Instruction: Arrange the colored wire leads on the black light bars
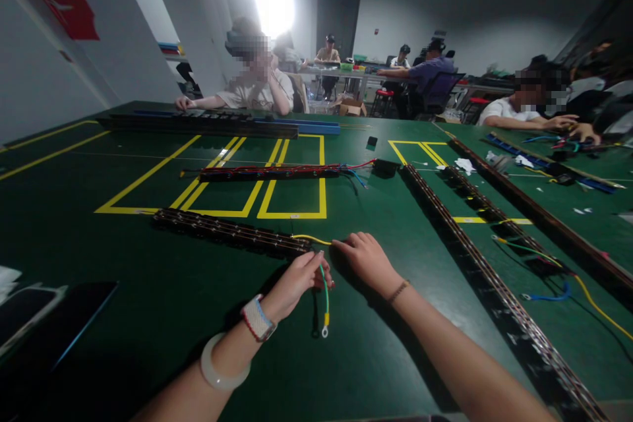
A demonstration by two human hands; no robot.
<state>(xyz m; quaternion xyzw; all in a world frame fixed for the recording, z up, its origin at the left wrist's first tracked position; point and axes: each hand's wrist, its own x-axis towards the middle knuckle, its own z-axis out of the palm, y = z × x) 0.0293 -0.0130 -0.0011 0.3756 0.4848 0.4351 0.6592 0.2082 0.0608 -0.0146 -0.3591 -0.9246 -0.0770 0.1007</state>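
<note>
My left hand (297, 280) pinches a green wire (325, 297) with a ring terminal that hangs down to the green table (376, 356). My right hand (363, 257) rests palm down just right of it, fingertips touching a yellow wire (311, 238). Both wires come from the right end of a long dark strip of components (227, 231) lying in front of me. A black wire hangs beside the green one.
A second strip with red and blue wires (277, 171) lies inside yellow tape boxes (291, 214). Long rails (494, 290) run down the right. A dark phone (54, 323) lies at left. Several people sit at the far and right edges.
</note>
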